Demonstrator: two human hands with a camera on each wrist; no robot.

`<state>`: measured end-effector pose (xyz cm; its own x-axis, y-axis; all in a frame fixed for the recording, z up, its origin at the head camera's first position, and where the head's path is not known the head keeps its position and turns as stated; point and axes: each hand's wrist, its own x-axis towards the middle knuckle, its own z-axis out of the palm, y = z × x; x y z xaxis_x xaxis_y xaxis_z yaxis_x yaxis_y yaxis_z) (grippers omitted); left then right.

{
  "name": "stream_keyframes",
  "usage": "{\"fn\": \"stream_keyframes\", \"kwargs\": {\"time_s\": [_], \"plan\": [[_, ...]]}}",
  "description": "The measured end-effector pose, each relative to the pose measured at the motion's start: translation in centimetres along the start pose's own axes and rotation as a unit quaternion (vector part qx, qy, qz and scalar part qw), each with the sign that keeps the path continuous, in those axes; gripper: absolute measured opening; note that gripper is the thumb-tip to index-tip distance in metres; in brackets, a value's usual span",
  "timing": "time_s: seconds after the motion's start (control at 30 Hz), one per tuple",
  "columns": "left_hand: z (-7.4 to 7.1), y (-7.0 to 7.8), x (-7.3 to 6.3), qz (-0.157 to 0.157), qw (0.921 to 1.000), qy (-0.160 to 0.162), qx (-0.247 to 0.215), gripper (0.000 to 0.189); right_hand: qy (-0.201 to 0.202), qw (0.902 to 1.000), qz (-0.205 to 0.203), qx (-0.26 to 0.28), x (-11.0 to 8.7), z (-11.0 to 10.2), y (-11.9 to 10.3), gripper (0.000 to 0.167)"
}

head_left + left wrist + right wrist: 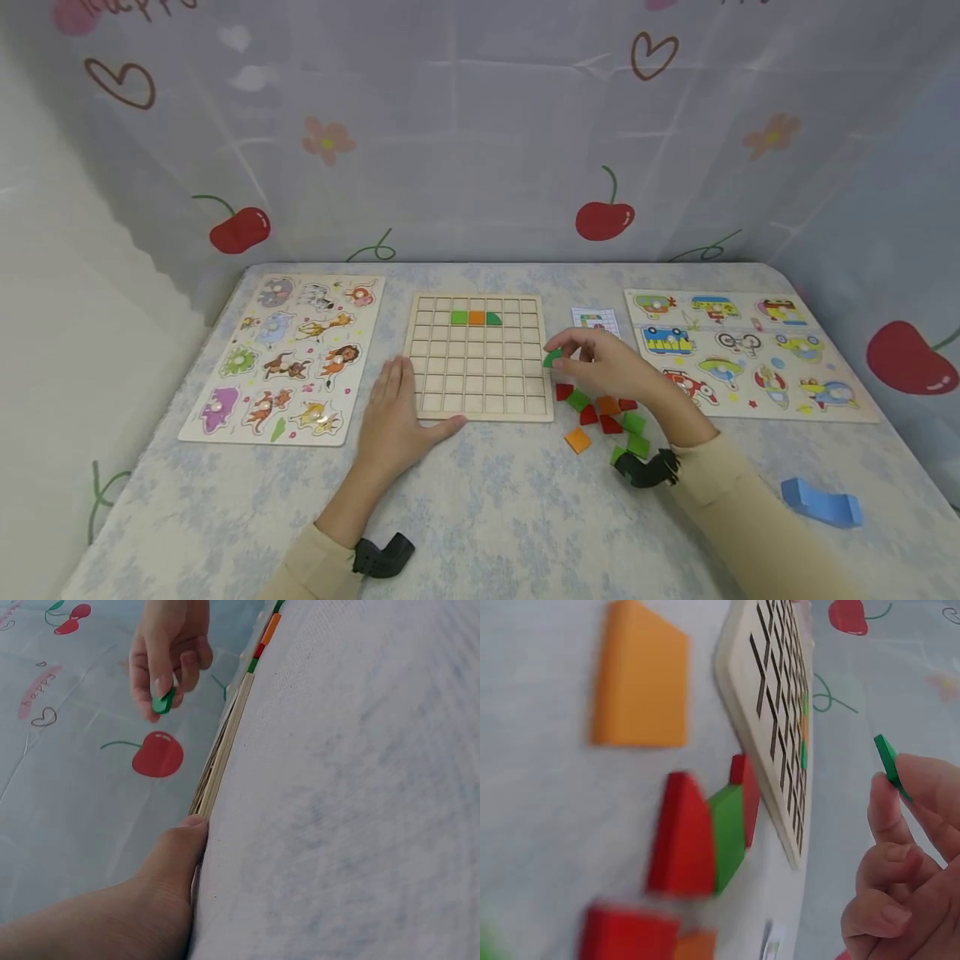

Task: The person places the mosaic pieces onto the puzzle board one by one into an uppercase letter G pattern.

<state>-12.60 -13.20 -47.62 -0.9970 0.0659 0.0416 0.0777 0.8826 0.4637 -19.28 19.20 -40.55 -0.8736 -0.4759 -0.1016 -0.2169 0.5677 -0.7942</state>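
A wooden grid board [480, 375] lies mid-table, with a light green square tile [459, 317], an orange square tile [476, 317] and a dark green curved-edge tile [493, 318] side by side in an upper row. My left hand [393, 417] rests along the board's left and near edges, its thumb [180, 847] against the rim. Just off the board's right side, my right hand [600, 362] pinches a dark green tile [887, 759] between thumb and fingertips, raised above the table. Loose red, green and orange tiles, among them an orange square [577, 440], lie below that hand.
A small printed pattern card [596, 320] lies behind the right hand, partly covered by it. An animal puzzle board [281, 358] is at the left, and a vehicle puzzle board [750, 354] at the right. A blue curved block [822, 503] sits near the right front.
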Motion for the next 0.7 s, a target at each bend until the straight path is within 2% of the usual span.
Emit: {"fn": "stream_keyframes", "kwargs": {"time_s": [0.23, 0.4, 0.57, 0.7], "plan": [[0.0, 0.2, 0.1, -0.006, 1.0, -0.008, 0.001, 0.131, 0.029, 0.9995, -0.002, 0.01, 6.0, 1.5, -1.6, 0.025], [0.1, 0.1, -0.1, -0.001, 0.9999, 0.0, 0.011, 0.131, 0.038, 0.9993, 0.004, 0.005, 9.8, 3.8, -2.7, 0.025], [0.4, -0.1, -0.2, 0.003, 0.9998, 0.011, 0.016, 0.13, 0.05, 0.9986, 0.012, 0.009, 12.7, 6.5, -3.9, 0.029], [0.4, -0.2, 0.0, 0.002, 0.9999, 0.008, 0.014, 0.131, 0.054, 0.9985, 0.013, -0.006, 14.0, 8.0, -4.5, 0.03]]}}
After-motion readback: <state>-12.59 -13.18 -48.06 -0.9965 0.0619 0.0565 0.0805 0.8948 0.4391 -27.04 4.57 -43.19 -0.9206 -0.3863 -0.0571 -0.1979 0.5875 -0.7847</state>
